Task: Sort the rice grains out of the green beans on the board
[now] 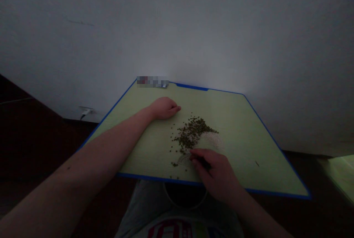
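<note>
On the board lies a loose heap of small dark green beans [190,131], with some strays to its left and near the front edge. A patch of fine pale grains [211,139], looking like rice, adjoins it on the right. My right hand [217,170] is at the heap's near side, thumb and forefinger pinched together; what they hold, if anything, is hidden. Faint pale arcs [184,159] show left of its fingertips, too dim to name. My left hand [165,108] rests closed on the board beyond the heap to the left, with nothing visible in it.
The pale green board [238,120] has a blue rim and stands against a wall [177,28]. A blurred flat item [152,81] lies at its far left corner. Below the front edge, a dark round container [186,195] sits between my legs. A plug [86,112] is in the wall.
</note>
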`<state>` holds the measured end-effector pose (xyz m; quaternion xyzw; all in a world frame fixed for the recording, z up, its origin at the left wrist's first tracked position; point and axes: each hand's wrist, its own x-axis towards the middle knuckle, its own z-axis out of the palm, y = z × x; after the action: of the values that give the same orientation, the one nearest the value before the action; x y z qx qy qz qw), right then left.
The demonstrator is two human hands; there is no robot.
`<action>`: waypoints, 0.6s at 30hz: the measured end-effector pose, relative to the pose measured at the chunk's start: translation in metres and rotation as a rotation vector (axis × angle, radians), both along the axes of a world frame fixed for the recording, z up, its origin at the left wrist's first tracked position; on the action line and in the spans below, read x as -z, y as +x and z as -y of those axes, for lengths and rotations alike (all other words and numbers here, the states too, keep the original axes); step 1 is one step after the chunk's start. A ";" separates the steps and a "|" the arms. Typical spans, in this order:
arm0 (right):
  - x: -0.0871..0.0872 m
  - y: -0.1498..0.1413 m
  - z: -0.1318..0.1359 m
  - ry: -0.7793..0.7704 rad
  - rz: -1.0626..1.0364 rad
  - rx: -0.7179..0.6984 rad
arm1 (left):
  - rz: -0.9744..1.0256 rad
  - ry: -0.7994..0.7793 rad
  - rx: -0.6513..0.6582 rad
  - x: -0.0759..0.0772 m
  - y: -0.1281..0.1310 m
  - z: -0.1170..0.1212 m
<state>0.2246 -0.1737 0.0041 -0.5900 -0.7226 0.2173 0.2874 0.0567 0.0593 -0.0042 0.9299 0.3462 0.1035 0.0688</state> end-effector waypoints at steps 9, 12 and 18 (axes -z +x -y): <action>-0.002 -0.008 -0.005 0.005 -0.015 -0.063 | 0.027 -0.011 0.004 0.002 -0.001 -0.001; -0.004 -0.010 -0.008 0.005 -0.018 -0.092 | 0.040 -0.033 0.006 0.001 -0.001 -0.001; -0.003 -0.010 -0.008 0.022 -0.023 -0.103 | 0.042 -0.033 0.000 0.002 -0.001 -0.001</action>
<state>0.2149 -0.1659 0.0075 -0.5461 -0.7510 0.2307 0.2908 0.0560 0.0607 -0.0062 0.9263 0.3462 0.1171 0.0915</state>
